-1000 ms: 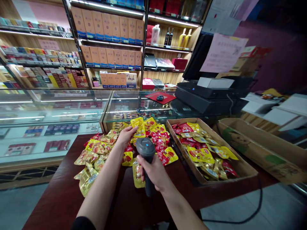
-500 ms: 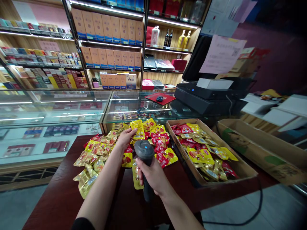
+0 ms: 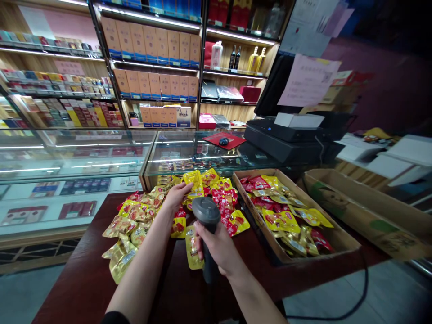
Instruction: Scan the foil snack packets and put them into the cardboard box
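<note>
Head view: our right hand closes firmly around the barcode scanner, while our left fingers lie spread on a yellow snack packet just beyond it, their grip unclear.

This is a retail shop: boxed goods and bottles are ranked on brightly lit shelves, and small packaged goods are displayed inside a glass display counter. A point-of-sale terminal is set beside it, and a handheld barcode scanner is in use.
</note>
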Demonstrator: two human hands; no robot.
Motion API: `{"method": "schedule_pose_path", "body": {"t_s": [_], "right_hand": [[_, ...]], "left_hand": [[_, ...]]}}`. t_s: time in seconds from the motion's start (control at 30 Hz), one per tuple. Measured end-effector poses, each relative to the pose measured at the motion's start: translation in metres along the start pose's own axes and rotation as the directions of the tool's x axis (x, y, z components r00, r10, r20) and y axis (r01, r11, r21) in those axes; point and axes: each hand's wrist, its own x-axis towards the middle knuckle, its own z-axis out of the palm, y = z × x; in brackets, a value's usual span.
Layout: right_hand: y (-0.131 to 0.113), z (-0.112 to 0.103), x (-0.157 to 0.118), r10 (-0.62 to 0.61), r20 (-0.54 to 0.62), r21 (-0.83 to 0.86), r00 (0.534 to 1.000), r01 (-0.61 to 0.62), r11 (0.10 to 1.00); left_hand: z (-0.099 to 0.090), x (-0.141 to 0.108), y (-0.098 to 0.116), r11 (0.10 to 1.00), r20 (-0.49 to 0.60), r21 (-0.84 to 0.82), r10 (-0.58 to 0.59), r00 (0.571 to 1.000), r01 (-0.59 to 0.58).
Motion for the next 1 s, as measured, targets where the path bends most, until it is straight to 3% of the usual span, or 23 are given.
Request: {"method": "schedule_pose_path", "body": {"t_s": [0.13,0.2,0.27,0.37,0.5,0.6,0.7,0.77,0.87,0.93,1.0], "right_hand": [[-0.013,-0.021,0.025,-0.129,-0.258,0.132,0.957,0.168,0.977],[-0.021,-0.036,0.041,-0.050,-0.322,0.174,0.945,0.111,0.979],[-0.031,-0.049,0.054,0.032,-0.285,0.231,0.958,0.036,0.972],[-0.047,-0.066,0.061,0.178,-0.139,0.305,0.974,-0.129,0.944],[-0.066,-0.093,0.058,0.318,-0.012,0.314,0.948,-0.298,0.901],[-0.079,-0.122,0.059,0.322,0.018,0.324,0.947,-0.310,0.894],[-0.097,-0.156,0.062,0.289,-0.013,0.346,0.957,-0.267,0.900],[-0.112,-0.178,0.062,0.264,-0.094,0.351,0.960,-0.216,0.911],[-0.133,-0.207,0.058,0.203,-0.279,0.355,0.938,-0.096,0.930],[-0.141,-0.221,0.054,0.172,-0.361,0.357,0.917,-0.034,0.934],[-0.141,-0.231,0.052,0.160,-0.402,0.350,0.901,-0.010,0.937]], "left_hand": [[0.005,-0.009,0.010,0.998,0.064,0.038,-0.055,0.996,0.053],[0.010,-0.015,0.015,0.994,0.133,0.060,-0.102,0.986,0.094],[0.016,-0.022,0.018,0.988,0.205,0.088,-0.139,0.969,0.123],[0.025,-0.030,0.013,0.979,0.243,0.155,-0.164,0.956,0.129],[0.046,-0.032,-0.001,0.965,0.256,0.210,-0.208,0.944,0.156],[0.077,-0.023,-0.004,0.958,0.245,0.238,-0.220,0.944,0.161],[0.123,-0.007,0.002,0.955,0.189,0.266,-0.185,0.964,0.131],[0.159,0.003,0.007,0.961,0.178,0.242,-0.181,0.967,0.135],[0.205,0.013,0.009,0.979,0.280,0.164,-0.161,0.946,0.118],[0.224,0.014,0.006,0.982,0.329,0.159,-0.147,0.933,0.099],[0.230,0.010,0.001,0.980,0.353,0.176,-0.153,0.923,0.095]]}}
